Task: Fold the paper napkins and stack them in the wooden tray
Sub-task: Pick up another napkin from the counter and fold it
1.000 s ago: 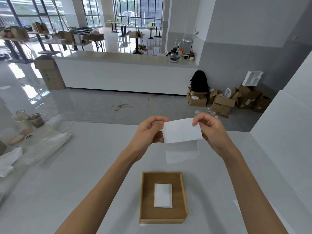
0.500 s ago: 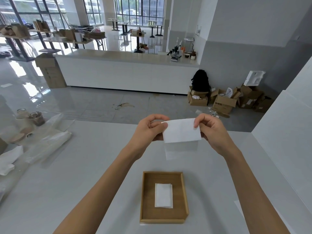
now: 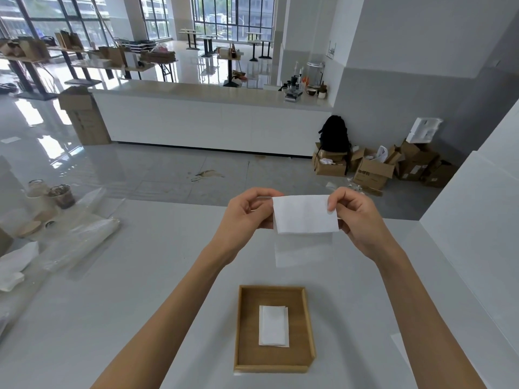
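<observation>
Both hands have risen a little since a second ago, and the right thumb now pinches nearer the top corner of the napkin. From the head view, the left hand has its grip clamped on the napkin's left edge and the right hand has its grip clamped on the right edge, holding the white sheet flat in the air above the pale grey worktop, which mirrors it faintly. Nearer the person sits the wooden tray, with one folded napkin lying inside on its floor. On the worktop's left lie clear plastic wrappers and jars (their contents too blurred to name). Beyond is a glossy floor, a long white counter, cardboard boxes by a grey wall, and tall windows. Both forearms are cut off by the lower edge.
</observation>
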A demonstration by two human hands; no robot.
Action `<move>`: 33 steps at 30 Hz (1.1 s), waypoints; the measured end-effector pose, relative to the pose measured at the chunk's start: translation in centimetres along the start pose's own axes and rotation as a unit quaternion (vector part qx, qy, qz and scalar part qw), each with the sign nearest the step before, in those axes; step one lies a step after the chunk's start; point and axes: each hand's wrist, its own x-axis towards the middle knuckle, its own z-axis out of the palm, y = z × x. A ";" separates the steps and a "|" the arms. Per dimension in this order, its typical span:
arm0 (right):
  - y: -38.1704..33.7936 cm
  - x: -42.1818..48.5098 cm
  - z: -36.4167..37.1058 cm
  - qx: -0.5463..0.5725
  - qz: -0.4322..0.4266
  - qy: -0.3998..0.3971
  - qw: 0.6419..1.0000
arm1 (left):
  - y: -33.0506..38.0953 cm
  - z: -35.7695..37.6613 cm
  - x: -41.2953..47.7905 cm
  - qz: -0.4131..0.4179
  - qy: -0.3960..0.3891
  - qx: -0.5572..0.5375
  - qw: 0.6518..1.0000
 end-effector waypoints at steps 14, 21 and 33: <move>-2.0 -1.1 1.6 0.020 -0.006 0.017 1.000 | 0.2 -0.3 -0.9 -0.049 0.044 -0.124 0.990; -3.1 -1.0 2.1 0.049 -0.013 -0.006 0.999 | 1.6 -1.0 -1.2 -0.001 0.031 -0.026 0.999; -0.1 -1.3 1.3 0.119 0.044 -0.077 0.989 | 2.6 2.1 -1.3 0.030 0.096 0.068 0.993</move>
